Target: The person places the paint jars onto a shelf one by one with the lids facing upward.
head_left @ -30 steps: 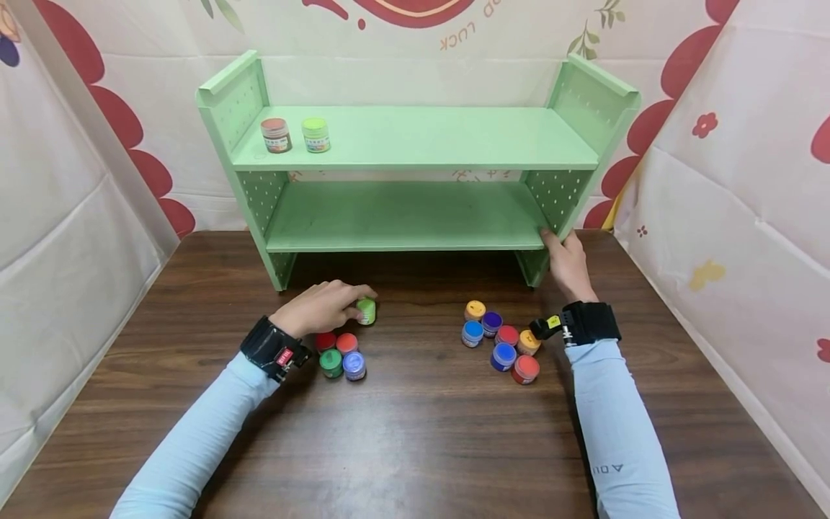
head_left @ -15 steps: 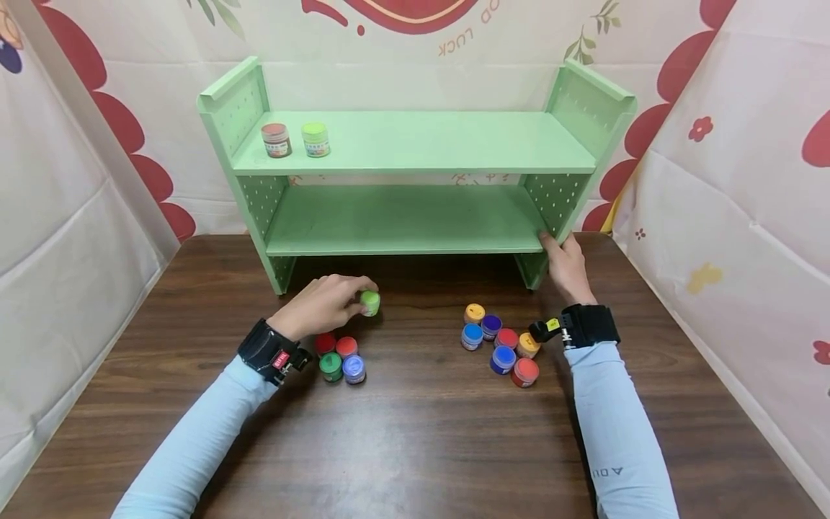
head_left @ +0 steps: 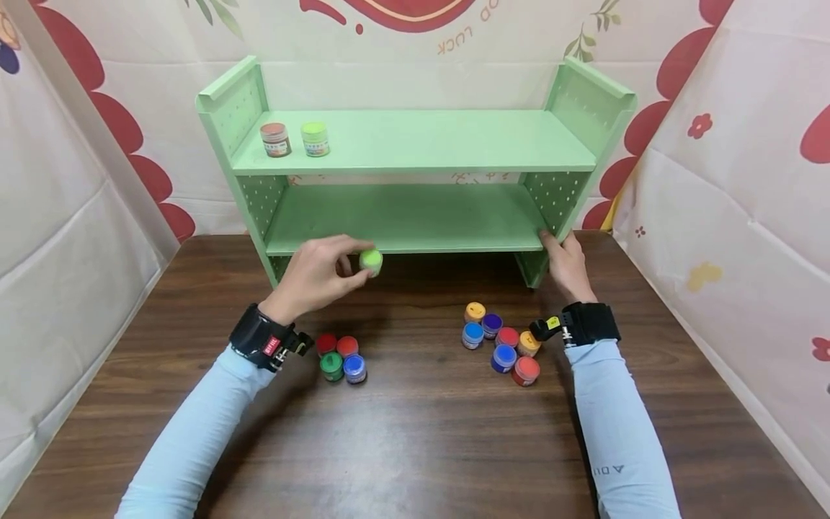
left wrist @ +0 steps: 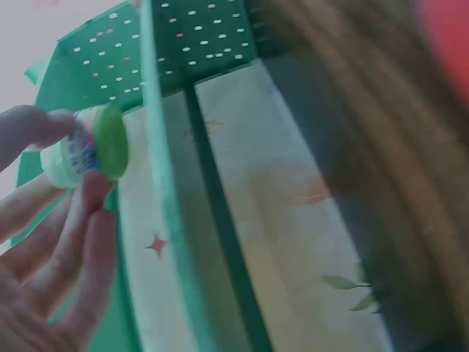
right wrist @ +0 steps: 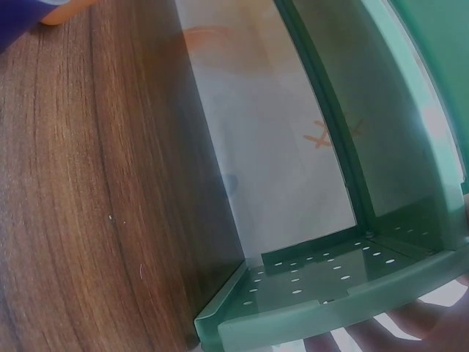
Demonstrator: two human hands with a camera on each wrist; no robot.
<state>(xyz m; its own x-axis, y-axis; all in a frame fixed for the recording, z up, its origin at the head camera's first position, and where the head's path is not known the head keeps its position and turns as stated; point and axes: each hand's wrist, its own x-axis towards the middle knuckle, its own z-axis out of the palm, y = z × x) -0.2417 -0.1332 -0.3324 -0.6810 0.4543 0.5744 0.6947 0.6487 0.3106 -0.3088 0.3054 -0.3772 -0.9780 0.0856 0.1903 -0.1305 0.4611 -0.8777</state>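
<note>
My left hand [head_left: 318, 272] pinches a small paint jar with a light green lid [head_left: 371, 262] between thumb and fingers, held above the table in front of the shelf's lower board. In the left wrist view the jar [left wrist: 82, 150] lies tilted sideways, its label partly covered by fingers. My right hand [head_left: 568, 269] grips the lower right side of the green two-tier shelf [head_left: 415, 140]; in the right wrist view its fingers show partly behind the perforated side panel [right wrist: 322, 282]. On the upper board, at left, stand a brownish-red-lidded jar [head_left: 275, 140] and another light green-lidded jar [head_left: 315, 139].
Several jars with red, green and blue lids, among them a green one [head_left: 331, 366], cluster below my left hand. Another group with orange, blue, purple and red lids, including a blue one [head_left: 503, 358], stands near my right wrist. A patterned cloth [head_left: 415, 79] hangs behind.
My left hand has lifted the light green jar off the table and raised it toward the lower board. The right hand stays on the shelf's side.
</note>
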